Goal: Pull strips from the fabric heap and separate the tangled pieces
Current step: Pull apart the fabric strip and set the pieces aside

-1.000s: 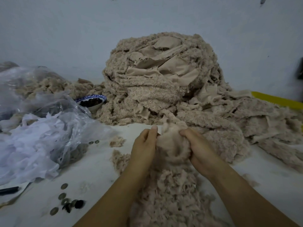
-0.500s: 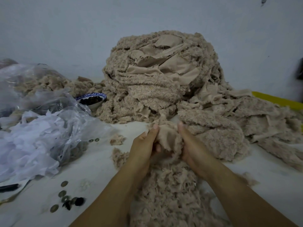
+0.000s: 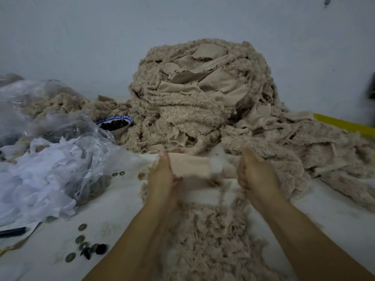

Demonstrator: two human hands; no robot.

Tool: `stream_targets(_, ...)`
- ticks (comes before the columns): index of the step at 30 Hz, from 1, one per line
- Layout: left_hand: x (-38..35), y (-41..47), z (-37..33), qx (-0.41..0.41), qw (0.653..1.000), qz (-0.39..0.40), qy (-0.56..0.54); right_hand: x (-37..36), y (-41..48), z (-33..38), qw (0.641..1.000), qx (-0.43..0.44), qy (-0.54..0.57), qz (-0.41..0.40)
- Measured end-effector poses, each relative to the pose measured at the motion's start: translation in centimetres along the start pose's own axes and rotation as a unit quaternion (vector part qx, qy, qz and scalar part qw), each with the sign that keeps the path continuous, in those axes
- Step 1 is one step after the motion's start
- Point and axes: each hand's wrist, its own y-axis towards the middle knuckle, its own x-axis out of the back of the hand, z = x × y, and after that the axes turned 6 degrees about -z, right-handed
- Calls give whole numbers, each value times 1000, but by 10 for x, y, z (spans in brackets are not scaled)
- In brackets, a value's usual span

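Observation:
A tall heap of beige fleecy fabric rises at the back of the table and spreads to the right. In front of it my left hand and my right hand are held apart, a beige fabric strip stretched flat between them. The strip's smooth side faces me and its right end is motion-blurred, so the right hand's grip on it is hard to see. Below the hands lies a pile of fluffy torn pieces that runs toward me between my forearms.
A clear plastic bag with white scraps lies at the left. Behind it stands a blue-rimmed bowl of dark bits. Coins and dark buttons are scattered at the front left, beside a black pen. A yellow edge shows at far right.
My hands were close together, bunching a fleecy clump. They have moved apart sideways, and the piece is now spread out as a flat strip between them.

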Motion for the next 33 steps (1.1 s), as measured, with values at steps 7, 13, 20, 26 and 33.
stream_targets(7,-12,-14,5,11,998,52,32,-5,-6,-18,974,43,-166,148)
stream_targets(13,-13,-26,13,-36,976,173,129,-14,-9,-23,979,26,-130,157)
stream_targets(20,-15,-26,12,-86,966,158,185,-6,7,-12,998,-17,-10,-58)
stream_targets(26,-8,-18,5,-94,986,111,79,-5,11,-7,996,-31,51,-66)
stream_targets(33,2,1,0,-73,986,15,147,4,14,-4,990,-52,119,-50)
